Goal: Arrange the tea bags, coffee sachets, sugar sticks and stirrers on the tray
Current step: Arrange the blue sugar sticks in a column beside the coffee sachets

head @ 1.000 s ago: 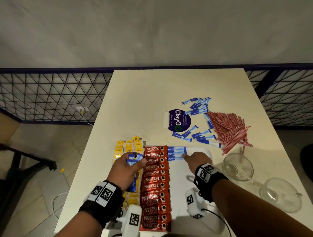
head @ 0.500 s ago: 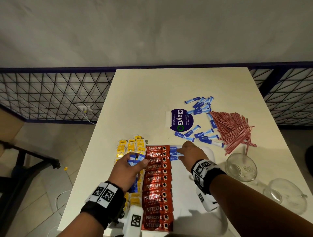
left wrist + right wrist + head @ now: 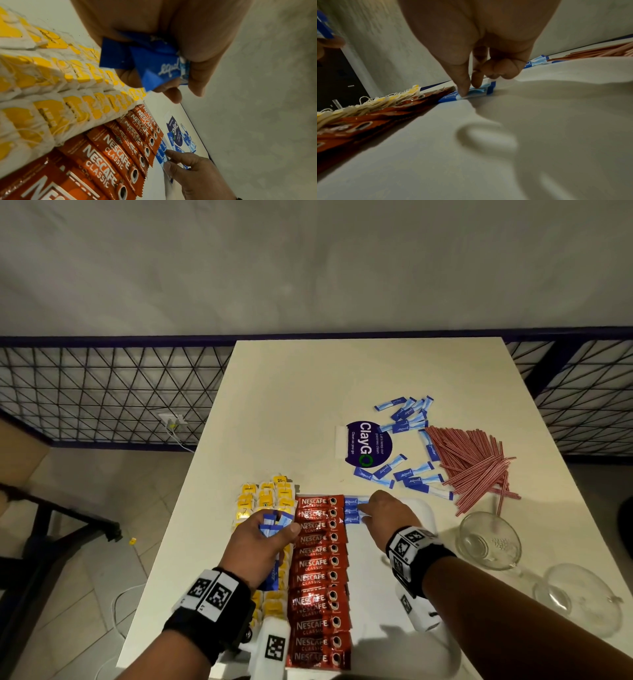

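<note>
On the white tray (image 3: 426,510) yellow tea bags (image 3: 265,496) fill the left column and red coffee sachets (image 3: 318,577) the one beside it. Three blue sugar sticks (image 3: 352,510) lie at the tray's far end against the sachets. My right hand (image 3: 368,517) pinches the nearest stick (image 3: 477,92) between thumb and forefinger, flat on the tray (image 3: 505,135). My left hand (image 3: 274,534) hovers over the tea bags (image 3: 51,67) and grips a bundle of sugar sticks (image 3: 154,63). Loose sugar sticks (image 3: 407,477) and a heap of red stirrers (image 3: 469,463) lie on the table beyond.
A purple ClayGo sticker (image 3: 364,443) is on the table (image 3: 308,392) behind the tray. Two glass cups (image 3: 489,539) (image 3: 579,601) stand right of the tray. A mesh railing (image 3: 102,392) runs behind the table; the floor drops off to the left.
My right hand has slid left and pushed the blue sticks up against the coffee sachets. The left hand has stayed over the tea bags with its bundle.
</note>
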{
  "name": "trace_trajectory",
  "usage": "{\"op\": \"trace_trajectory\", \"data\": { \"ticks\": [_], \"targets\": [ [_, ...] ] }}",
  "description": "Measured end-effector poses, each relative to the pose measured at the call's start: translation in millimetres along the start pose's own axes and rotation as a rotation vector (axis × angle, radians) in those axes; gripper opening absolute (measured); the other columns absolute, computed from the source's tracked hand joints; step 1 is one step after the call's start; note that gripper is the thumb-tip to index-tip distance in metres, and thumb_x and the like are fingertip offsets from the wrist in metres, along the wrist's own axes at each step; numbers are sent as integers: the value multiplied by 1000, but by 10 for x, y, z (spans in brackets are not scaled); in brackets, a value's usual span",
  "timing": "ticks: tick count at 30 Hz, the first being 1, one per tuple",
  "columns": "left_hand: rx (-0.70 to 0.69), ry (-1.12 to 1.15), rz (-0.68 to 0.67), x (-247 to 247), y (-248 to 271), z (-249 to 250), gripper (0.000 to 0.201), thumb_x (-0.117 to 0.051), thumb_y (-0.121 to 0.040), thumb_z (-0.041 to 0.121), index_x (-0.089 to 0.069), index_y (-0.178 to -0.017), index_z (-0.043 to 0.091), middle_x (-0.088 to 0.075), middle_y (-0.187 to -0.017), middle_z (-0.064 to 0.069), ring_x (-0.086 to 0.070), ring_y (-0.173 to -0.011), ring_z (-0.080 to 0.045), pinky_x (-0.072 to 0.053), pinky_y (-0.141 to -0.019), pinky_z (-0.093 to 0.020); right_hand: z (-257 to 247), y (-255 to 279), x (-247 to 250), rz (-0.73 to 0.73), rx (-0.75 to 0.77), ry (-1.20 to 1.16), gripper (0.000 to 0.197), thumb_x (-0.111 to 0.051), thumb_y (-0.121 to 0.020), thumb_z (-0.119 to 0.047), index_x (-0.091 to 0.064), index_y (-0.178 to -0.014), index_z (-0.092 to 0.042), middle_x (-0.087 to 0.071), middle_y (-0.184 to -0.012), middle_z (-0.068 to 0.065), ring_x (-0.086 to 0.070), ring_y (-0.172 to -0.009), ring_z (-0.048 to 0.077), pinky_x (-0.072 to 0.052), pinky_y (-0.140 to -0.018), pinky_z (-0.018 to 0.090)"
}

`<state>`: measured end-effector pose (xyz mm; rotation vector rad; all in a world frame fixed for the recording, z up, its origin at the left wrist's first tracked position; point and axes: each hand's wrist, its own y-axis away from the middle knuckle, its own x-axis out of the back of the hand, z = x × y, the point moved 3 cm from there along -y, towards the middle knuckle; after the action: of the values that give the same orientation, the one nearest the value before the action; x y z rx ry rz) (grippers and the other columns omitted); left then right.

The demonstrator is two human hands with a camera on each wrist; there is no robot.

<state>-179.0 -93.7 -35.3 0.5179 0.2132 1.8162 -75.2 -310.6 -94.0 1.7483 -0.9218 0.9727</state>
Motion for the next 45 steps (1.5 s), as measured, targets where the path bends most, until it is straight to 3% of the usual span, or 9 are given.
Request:
{"op": "trace_trajectory", "data": {
  "ticks": [5, 8, 13, 18, 24, 28, 32, 38, 45],
  "targets": [
    [-53, -168, -69, -62, 16, 59, 19, -77, -80, 28, -65, -93, 22, -68, -69, 1, -56, -51, -13, -47, -59, -28, -195, 172, 304, 90, 50, -243, 33, -48, -97, -37, -61, -124, -23, -57, -124, -1, -54, -113, 17, -42, -97, 28],
    [-140, -328, -129, -182, 41, 161, 22, -77, -79, 32, -63, -94, 29, -68, -79, 7, -60, -64, -6, -46, -62, -19, -487, 397, 531, 2, 152, -570, 21, -54, -94, -41, -69, -98, -27, -68, -97, -5, -60, -89, 9, -47, -82, 26],
    [-217, -393, -195, -378, 40, 321, 27, -79, -76, 35, -63, -98, 29, -69, -88, 7, -64, -77, -10, -51, -70, -29, -591, 523, 617, -123, 157, -724, 25, -60, -92, -32, -60, -67, -27, -64, -66, -2, -52, -55, 1, -41, -59, 21],
    [-188, -354, -191, -344, 20, 333, 22, -77, -79, 35, -60, -92, 36, -69, -80, 1, -55, -56, -12, -46, -57, -26, -330, 542, 693, -2, 19, -913, 21, -62, -92, -29, -65, -73, -20, -69, -67, -3, -47, -43, -2, -37, -54, 18],
    [-56, 112, -135, -391, 50, 307, 15, -70, -86, 13, -64, -100, 14, -59, -56, 0, -50, -45, -16, -43, -53, -27, -163, 643, 691, 52, -105, -1220, 16, -59, -93, -12, -64, -78, -11, -67, -61, 0, -37, -46, 15, -34, -48, 25],
    [1, 313, -84, -452, 53, 337, 9, -65, -88, 3, -64, -93, 11, -65, -65, -1, -50, -42, -14, -43, -46, -23, -76, 667, 667, 74, -150, -1232, 15, -58, -93, -12, -64, -79, -8, -67, -64, 2, -38, -45, 14, -36, -47, 24],
    [6, 193, -31, -408, -4, 279, 8, -68, -88, 10, -66, -93, 16, -67, -67, 4, -58, -49, -9, -46, -54, -24, 226, 614, 477, 112, -341, -1230, 14, -56, -93, -8, -62, -80, -7, -66, -67, 6, -36, -44, 16, -33, -42, 22],
    [-5, 82, 13, -262, -39, 129, 10, -71, -86, 17, -66, -95, 17, -68, -73, 1, -58, -51, -10, -45, -57, -28, 603, 486, -87, -93, -541, -1121, 15, -53, -93, -2, -61, -81, -6, -69, -74, 11, -34, -41, 16, -30, -41, 20],
    [-15, 81, 2, -156, -2, 83, 9, -69, -87, 14, -65, -94, 19, -70, -85, -9, -54, -47, -4, -42, -58, -27, 520, 249, -209, -115, -490, -882, 16, -65, -87, -25, -67, -74, -15, -74, -79, -1, -49, -53, 14, -41, -62, 31]
  ]
}}
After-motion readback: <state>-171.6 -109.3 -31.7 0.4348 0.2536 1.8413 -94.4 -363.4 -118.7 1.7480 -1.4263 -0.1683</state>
